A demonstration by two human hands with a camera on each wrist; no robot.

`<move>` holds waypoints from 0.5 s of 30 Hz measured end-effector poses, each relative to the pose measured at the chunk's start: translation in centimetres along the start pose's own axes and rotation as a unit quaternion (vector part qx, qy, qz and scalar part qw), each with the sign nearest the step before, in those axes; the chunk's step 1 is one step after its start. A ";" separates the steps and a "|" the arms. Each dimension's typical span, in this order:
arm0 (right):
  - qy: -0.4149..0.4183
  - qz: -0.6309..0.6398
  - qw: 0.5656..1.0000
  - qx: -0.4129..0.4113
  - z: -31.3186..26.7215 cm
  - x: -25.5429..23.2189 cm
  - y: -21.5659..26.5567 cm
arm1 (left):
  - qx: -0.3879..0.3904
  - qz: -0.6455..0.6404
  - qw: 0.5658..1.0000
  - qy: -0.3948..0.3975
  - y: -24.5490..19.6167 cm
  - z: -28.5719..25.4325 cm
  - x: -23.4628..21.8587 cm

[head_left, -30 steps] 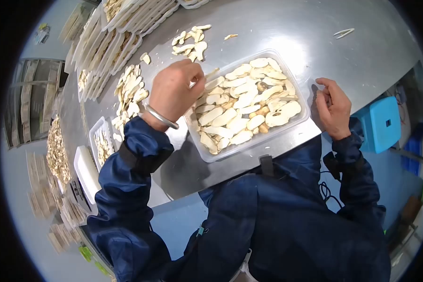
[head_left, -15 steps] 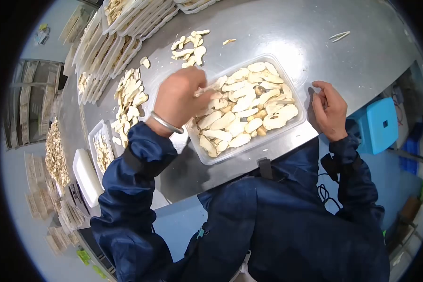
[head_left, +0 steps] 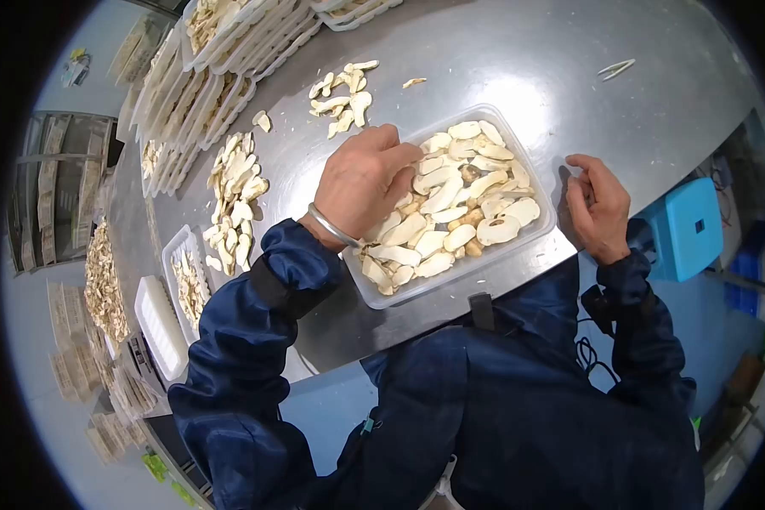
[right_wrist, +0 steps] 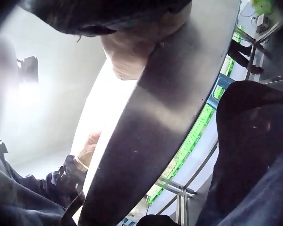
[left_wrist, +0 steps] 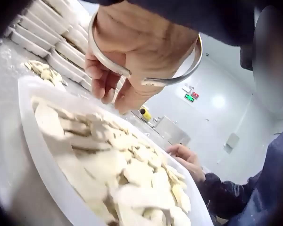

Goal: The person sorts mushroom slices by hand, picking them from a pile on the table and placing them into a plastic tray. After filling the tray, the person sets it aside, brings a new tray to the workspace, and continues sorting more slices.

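A clear plastic tray (head_left: 542,234) on the metal table holds many pale mushroom slices (head_left: 440,197), spread in overlapping rows, with some brownish pieces among them. Over the tray's left back part is my left hand (head_left: 361,180), a metal bangle on its wrist. Its fingers are loosely bent above the slices, and no slice shows between them in the left wrist view. My right hand (head_left: 602,211) rests at the table's edge right of the tray, fingers loosely curled with nothing in them.
Loose mushroom slices lie in a long pile (head_left: 234,200) left of the tray and a small pile (head_left: 344,100) behind it. Stacked filled trays (head_left: 221,85) stand at back left. Tweezers (head_left: 616,68) lie at back right; a blue stool (head_left: 693,229) stands beyond the edge.
My left hand carried a slender mushroom slice a second ago; it came down over the tray and moved right, and that slice no longer shows in it. The right hand stays put.
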State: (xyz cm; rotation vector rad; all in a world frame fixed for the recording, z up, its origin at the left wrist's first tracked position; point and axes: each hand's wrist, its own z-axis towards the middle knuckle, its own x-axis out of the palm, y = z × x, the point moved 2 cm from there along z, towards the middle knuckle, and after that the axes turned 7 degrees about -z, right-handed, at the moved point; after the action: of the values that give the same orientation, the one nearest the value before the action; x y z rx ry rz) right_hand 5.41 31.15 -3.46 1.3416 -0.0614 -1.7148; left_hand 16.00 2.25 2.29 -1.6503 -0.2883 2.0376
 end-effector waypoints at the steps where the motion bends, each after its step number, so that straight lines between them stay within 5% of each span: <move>1: -0.002 -0.002 1.000 -0.001 0.0 0.0 0.0 | 0.000 0.003 1.000 0.000 0.2 0.0 0.1; 9: -0.007 -0.015 1.000 -0.013 0.0 0.0 0.0 | -0.027 -0.074 0.997 -0.012 1.5 0.0 -1.4; 12: -0.006 -0.007 1.000 -0.004 0.0 0.0 0.2 | -0.110 -0.047 0.983 -0.138 6.2 0.9 -4.2; 15: 0.000 0.000 1.000 0.003 -0.1 0.1 -0.1 | -0.180 0.067 0.976 -0.102 11.4 1.3 -5.7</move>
State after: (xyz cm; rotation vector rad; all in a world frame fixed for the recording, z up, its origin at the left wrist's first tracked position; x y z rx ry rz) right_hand 5.40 31.17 -3.60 1.3471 -0.0655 -1.7161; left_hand 12.73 -10.11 2.21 -1.7015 -0.6684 2.3716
